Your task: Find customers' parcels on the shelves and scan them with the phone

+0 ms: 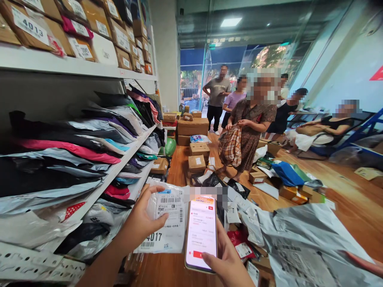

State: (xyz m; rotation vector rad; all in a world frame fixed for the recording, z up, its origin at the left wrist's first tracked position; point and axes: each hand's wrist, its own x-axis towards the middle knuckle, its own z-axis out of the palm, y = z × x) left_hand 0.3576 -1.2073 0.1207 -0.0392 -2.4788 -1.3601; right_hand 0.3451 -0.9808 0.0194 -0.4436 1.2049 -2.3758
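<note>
In the lower middle, my left hand [148, 217] is closed on a white plastic parcel [167, 235], its thumb pressed across the shipping label. Large print ending in "4017" and barcodes show on it. Beside it, my right hand [223, 253] grips a smartphone [201, 239] upright with the lit screen towards me. The right thumb lies over a red button near the bottom of the screen. At the lower right, another person's hand [363, 263] touches a large grey plastic mailer [302, 239].
Shelves [119, 163] on the left hold stacked poly mailers and numbered boxes [32, 28]. Cartons [193, 126] and loose parcels [251, 223] cover parts of the wooden floor. A person [251, 119] stands ahead holding a checked bag [230, 145]; several others are behind, one seated at right.
</note>
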